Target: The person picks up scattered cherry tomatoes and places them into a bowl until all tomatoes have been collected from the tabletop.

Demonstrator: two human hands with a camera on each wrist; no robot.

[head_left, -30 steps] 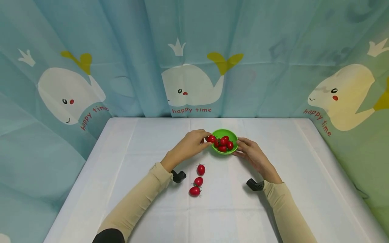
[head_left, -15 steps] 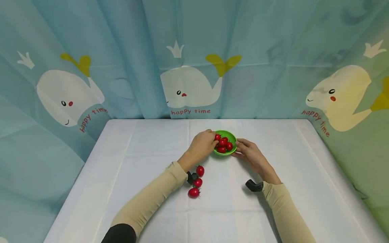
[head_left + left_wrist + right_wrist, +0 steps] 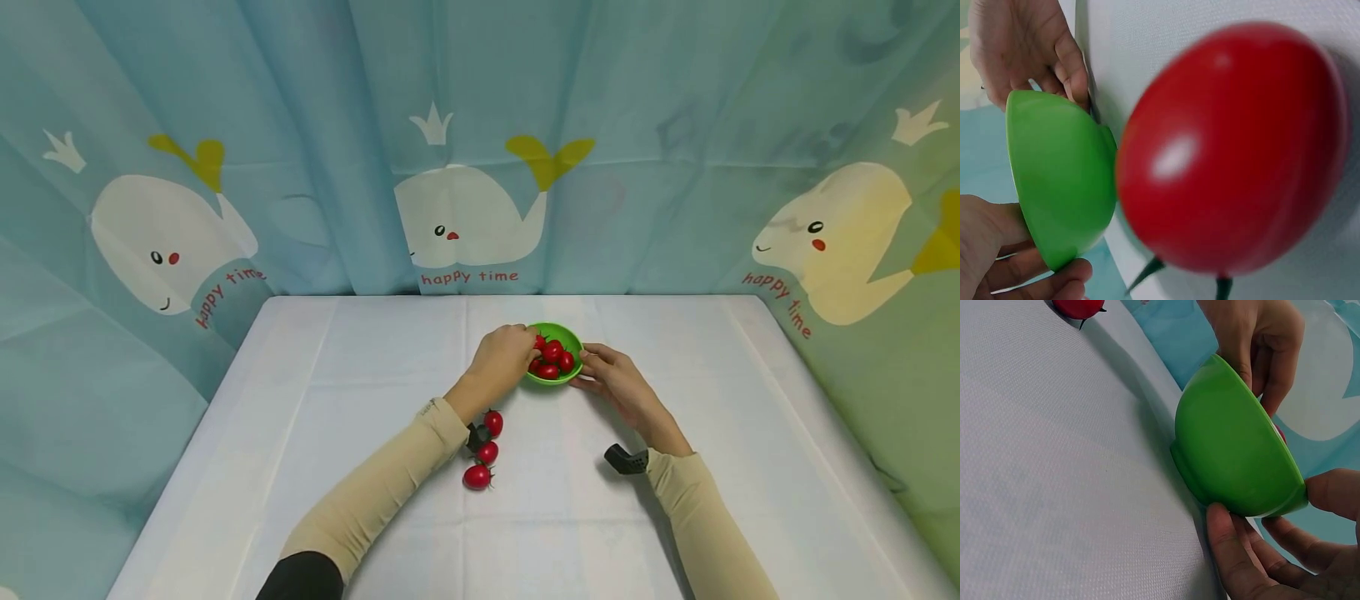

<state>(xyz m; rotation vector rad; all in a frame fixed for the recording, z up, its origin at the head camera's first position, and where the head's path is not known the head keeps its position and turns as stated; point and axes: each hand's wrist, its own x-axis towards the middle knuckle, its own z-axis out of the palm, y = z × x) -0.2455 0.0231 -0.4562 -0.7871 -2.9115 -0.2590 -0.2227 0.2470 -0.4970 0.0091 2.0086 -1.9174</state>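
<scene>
A green bowl [image 3: 567, 333] with several red cherry tomatoes [image 3: 552, 351] in it sits toward the far side of the table. My left hand [image 3: 501, 358] is at its left rim, thumb and curled fingers reaching inside, pinching a cherry tomato [image 3: 540, 342] that is partly hidden. In the left wrist view, the other left fingertips [image 3: 1079, 270] show outside the bowl wall. My right hand [image 3: 622, 383] grips the bowl from the right. In the right wrist view, its thumb [image 3: 1335, 492] is at the rim and its fingers [image 3: 1225, 540] are under the wall.
Three cherry tomatoes [image 3: 477, 477] lie in a row on the white tablecloth [image 3: 360, 358], near the left wrist's black camera [image 3: 477, 437]. One looms large as a tomato [image 3: 1235, 144] in the left wrist view. A blue whale-print curtain [image 3: 480, 108] rises behind the table.
My left hand has moved right, carrying its cherry tomato from outside the rim into the bowl. My right hand and the bowl have stayed in place.
</scene>
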